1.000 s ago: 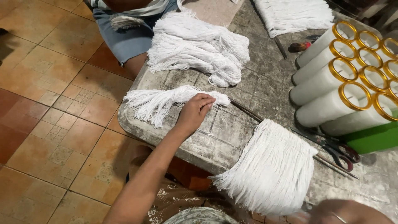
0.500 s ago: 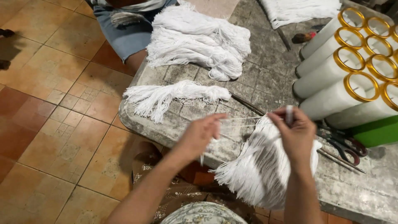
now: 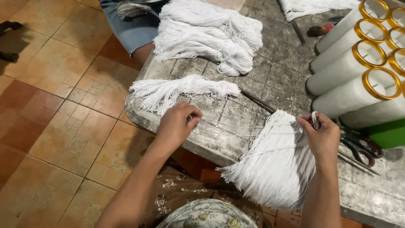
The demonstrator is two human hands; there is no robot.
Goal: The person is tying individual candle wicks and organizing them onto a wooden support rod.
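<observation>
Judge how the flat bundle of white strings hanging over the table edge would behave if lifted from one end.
The bundle of white strings would probably go limp: its loose ends already droop over the table edge. Strands might slip out, since nothing visible binds the lower end. It looks light; the right hand and left hand stretch single strands without visible strain.

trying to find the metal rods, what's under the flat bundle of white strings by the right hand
The flat bundle lies on the stone table and overhangs its edge. Thin rods run in beneath it and emerge near the scissors; their middle is covered.
</observation>
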